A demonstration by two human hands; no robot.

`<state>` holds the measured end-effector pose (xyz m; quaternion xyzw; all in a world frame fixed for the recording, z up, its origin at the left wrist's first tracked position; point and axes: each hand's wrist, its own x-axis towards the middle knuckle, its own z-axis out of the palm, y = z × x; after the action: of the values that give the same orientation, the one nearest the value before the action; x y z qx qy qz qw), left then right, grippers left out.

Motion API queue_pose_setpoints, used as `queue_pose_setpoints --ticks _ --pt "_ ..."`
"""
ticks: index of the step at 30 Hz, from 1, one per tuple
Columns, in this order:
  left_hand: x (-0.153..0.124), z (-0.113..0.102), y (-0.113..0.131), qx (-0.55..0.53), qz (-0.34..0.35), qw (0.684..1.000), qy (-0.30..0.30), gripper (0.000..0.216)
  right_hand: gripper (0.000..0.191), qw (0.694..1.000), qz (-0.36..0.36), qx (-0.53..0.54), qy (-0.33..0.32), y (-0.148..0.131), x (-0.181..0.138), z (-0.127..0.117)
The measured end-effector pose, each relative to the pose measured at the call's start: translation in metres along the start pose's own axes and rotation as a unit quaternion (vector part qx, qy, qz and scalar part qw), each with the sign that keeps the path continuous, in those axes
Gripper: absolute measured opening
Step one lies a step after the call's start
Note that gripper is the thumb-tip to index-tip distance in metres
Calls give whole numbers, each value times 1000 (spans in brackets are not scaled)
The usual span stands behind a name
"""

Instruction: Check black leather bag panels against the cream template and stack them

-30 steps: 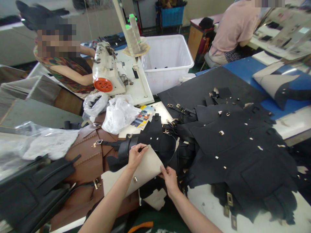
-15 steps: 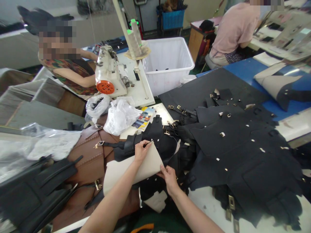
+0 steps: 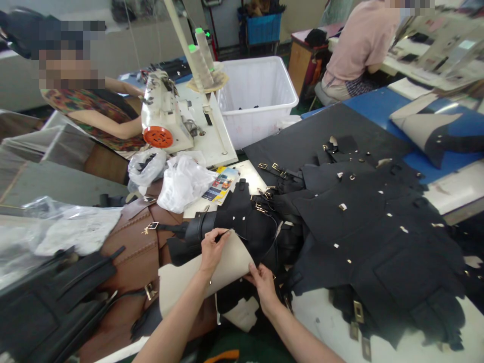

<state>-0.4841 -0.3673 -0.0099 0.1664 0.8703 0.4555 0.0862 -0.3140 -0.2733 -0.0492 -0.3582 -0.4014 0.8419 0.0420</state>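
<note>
Both my hands hold one bag panel (image 3: 227, 262), black outside with its pale beige inner face turned up and curled over. My left hand (image 3: 210, 248) pinches the panel's top edge. My right hand (image 3: 263, 282) grips its lower right corner. Under the panel lie rolled black pieces and straps with gold buckles (image 3: 260, 206). To the right spreads a big heap of black panels (image 3: 378, 227) dotted with small metal fittings. Brown leather pieces (image 3: 132, 252) lie to the left.
A white sewing machine (image 3: 162, 121) with an orange wheel stands behind, a person in a patterned top beside it. A white plastic bin (image 3: 257, 96), white plastic bags (image 3: 181, 181), and black bags (image 3: 45, 297) at the lower left surround me. Another person in pink sits far right.
The panel stays in both hands. My view has shifted slightly; my hands have barely moved on the curled panel.
</note>
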Motion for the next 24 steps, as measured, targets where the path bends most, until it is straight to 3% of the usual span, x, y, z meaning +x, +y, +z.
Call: queue_pose_setpoints --ticks 9,12,16,21,24 --pt "1 -26 2 -49 -3 998 -27 22 41 999 0 -24 27 -10 3 4" --pt "1 -20 5 -34 3 999 -31 20 44 997 8 -47 58 -10 11 0" --pt "7 -6 10 -5 7 1000 -23 17 45 982 -27 -157 103 -5 24 -6" --pt "24 7 7 15 20 999 -26 15 44 970 -70 -213 96 -6 33 -11" --pt "30 12 2 14 31 999 -25 29 43 964 -94 -228 98 -15 32 -12"
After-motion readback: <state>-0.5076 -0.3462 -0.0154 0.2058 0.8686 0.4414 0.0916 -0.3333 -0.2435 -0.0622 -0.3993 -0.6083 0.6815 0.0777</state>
